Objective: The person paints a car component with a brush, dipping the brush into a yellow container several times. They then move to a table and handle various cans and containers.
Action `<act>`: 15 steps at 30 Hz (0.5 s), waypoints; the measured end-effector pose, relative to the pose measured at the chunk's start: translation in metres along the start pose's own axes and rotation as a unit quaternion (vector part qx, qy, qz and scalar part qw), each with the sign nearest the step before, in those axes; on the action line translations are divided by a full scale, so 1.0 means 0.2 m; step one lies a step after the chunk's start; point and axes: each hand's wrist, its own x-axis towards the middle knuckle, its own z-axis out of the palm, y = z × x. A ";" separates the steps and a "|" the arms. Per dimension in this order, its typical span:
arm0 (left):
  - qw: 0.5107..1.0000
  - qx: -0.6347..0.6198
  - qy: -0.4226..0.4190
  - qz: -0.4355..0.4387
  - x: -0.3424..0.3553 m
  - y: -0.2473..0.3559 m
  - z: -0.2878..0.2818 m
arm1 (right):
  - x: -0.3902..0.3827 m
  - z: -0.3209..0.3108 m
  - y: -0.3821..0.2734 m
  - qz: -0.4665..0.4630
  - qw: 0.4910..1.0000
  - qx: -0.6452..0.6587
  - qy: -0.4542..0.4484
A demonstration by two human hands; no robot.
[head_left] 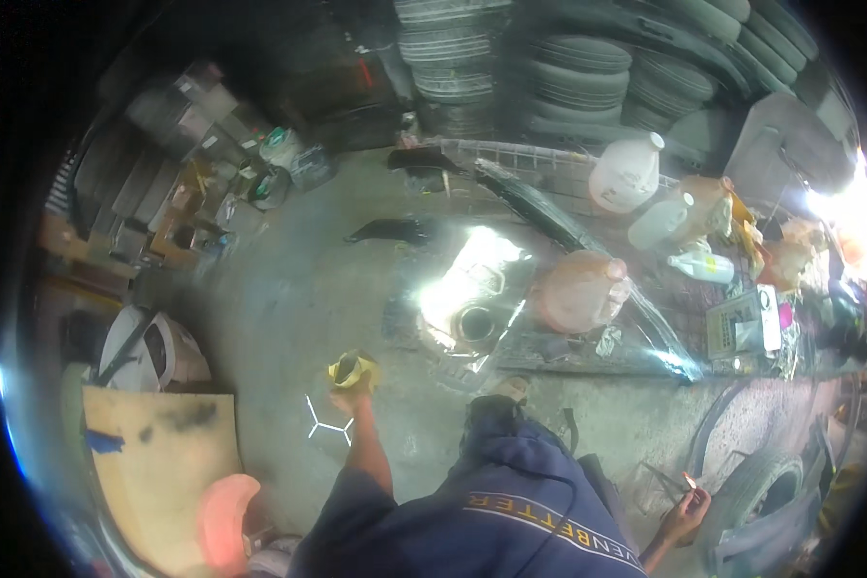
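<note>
1. Far left: pale board with a red curved piece in front of its lower edge; both well apart from the hands, so no hindrance, I judge.
2. White forked piece on the floor, just beside the left forearm; best steered clear of when the arm swings.
3. Left hand wrapped around the base of a yellow crumpled thing, held out above the floor; mouth looks open and dark, contents hidden; a light, upright grip would likely serve best, as squeezing could fold it shut.
4. Right hand, low at right, fingers narrowed on a small red-and-white piece; blurred, kind unclear; a pinch well below the tip seems wise.
5. Tyre just beyond; allow elbow room.
</note>
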 end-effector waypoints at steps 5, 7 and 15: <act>0.998 -0.055 0.026 0.017 -0.10 -0.11 -0.17 | 0.15 0.03 -0.05 -0.048 0.998 0.021 -0.029; 0.995 -0.093 0.041 -0.018 -0.23 -0.09 -0.27 | 0.19 0.04 -0.05 -0.065 0.998 0.001 -0.017; 0.995 -0.040 0.082 -0.050 -0.31 -0.86 -0.87 | 0.13 0.14 -0.08 -0.176 0.975 0.010 -0.132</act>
